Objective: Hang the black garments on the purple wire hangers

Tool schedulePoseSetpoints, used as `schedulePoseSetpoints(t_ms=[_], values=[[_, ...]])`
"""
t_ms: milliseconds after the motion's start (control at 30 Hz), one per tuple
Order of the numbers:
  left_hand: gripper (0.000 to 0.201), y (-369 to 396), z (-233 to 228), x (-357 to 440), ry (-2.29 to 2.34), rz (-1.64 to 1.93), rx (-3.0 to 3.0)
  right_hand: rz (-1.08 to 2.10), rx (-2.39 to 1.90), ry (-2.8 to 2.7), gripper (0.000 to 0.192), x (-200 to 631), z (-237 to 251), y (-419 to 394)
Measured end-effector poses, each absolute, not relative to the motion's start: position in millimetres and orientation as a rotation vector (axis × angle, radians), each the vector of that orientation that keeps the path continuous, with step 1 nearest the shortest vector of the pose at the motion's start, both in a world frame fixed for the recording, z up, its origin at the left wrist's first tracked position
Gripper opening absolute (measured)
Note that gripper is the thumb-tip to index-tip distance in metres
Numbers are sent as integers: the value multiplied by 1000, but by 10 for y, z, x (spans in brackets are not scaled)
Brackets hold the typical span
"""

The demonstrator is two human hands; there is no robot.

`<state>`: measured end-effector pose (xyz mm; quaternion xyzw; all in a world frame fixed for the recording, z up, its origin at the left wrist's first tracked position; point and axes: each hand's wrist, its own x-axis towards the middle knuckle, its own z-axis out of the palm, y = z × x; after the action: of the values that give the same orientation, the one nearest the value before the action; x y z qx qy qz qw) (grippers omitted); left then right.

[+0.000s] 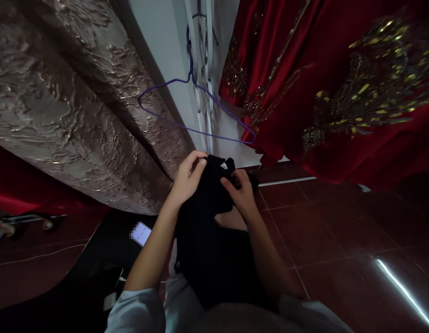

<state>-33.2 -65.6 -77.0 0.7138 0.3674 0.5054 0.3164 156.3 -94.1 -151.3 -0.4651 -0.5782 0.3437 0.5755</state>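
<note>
A black garment (214, 249) with a small white label near its top edge hangs from my hands and drapes down over my lap. My left hand (189, 178) pinches its upper left edge between thumb and fingers. At the upper right edge, my right hand (242, 190) is closed on the dark cloth, thumb pointing up and left. Just beyond both hands, a purple hanger (197, 85) with nothing on it hangs from a white metal rack (208, 51). The garment's exact kind is hard to make out in the dim light.
Beige textured curtain-like fabric (89, 101) hangs at the left. Red cloth with gold sequins (287, 115) hangs at the right. A lit phone (141, 233) lies on a black surface (93, 249) at lower left. Dark red tiles (325, 231) cover the floor.
</note>
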Motion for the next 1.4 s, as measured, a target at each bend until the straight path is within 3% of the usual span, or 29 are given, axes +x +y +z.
schedulePoseSetpoints(t_ms=[100, 200, 333, 433, 500, 600, 700, 833, 967, 1100, 1200, 1400], values=[[15, -808, -538, -193, 879, 1310, 2092, 732, -1096, -1629, 40, 1402, -1253, -966], [23, -777, -482, -221, 843, 1278, 2097, 1087, -942, -1638, 24, 1276, -1000, -903], [58, -590, -571, -510, 803, 1013, 1973, 1501, -890, -1342, 11, 1323, -664, -770], [51, -542, -643, -757, 778, 716, 2081, 1615, -886, -1141, 8, 1538, -346, -712], [36, -576, -675, -873, 738, 481, 2187, 1556, -836, -1230, 14, 1683, -139, -662], [23, -661, -702, -979, 718, 327, 2279, 1193, -742, -1580, 22, 1735, -4, -473], [23, -736, -686, -1048, 854, 528, 2298, 798, -717, -1736, 23, 1561, -201, -161], [29, -828, -596, -1114, 931, 787, 2239, 734, -900, -1707, 16, 1431, -638, 149], [44, -743, -589, -1290, 1105, 175, 2601, 613, -1062, -1694, 40, 1788, -652, 69], [46, -384, -622, -1675, 1523, -222, 2689, 415, -1186, -1738, 44, 2211, -368, -123], [44, -201, -507, -1890, 1659, -76, 2600, 321, -1223, -1720, 43, 2332, -269, -134], [33, -490, -102, -1749, 1447, 605, 2571, 335, -1161, -1701, 46, 2304, -365, -74]])
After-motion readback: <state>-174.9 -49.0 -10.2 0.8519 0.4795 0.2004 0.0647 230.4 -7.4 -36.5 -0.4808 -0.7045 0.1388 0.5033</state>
